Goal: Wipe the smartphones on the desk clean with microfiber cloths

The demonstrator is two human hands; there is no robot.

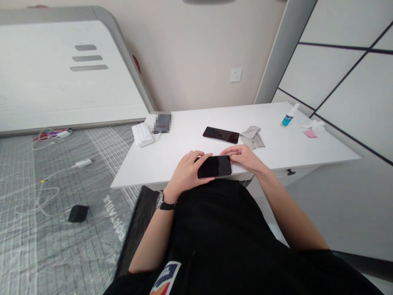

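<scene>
A smartphone (215, 166) with a dark screen lies sideways near the front edge of the white desk, close to my body. My left hand (190, 170) is closed around its left end, fingers along the far side and thumb along the near side. At the right end, my right hand (241, 157) has its fingers curled against the phone's far corner; whether something small is between them is hidden. Beyond the hands lies a larger dark-screened phone or small tablet (221, 135), flat on the desk. A grey cloth (253, 137) lies crumpled at its right end.
The white desk (172, 162) carries a white power strip (142, 134) and a blurred dark item (162, 123) at left. At right stand a spray bottle (290, 116), a pink slip (310, 134) and crumpled tissue (316, 125). Cables and a black box (78, 213) lie on the left bed.
</scene>
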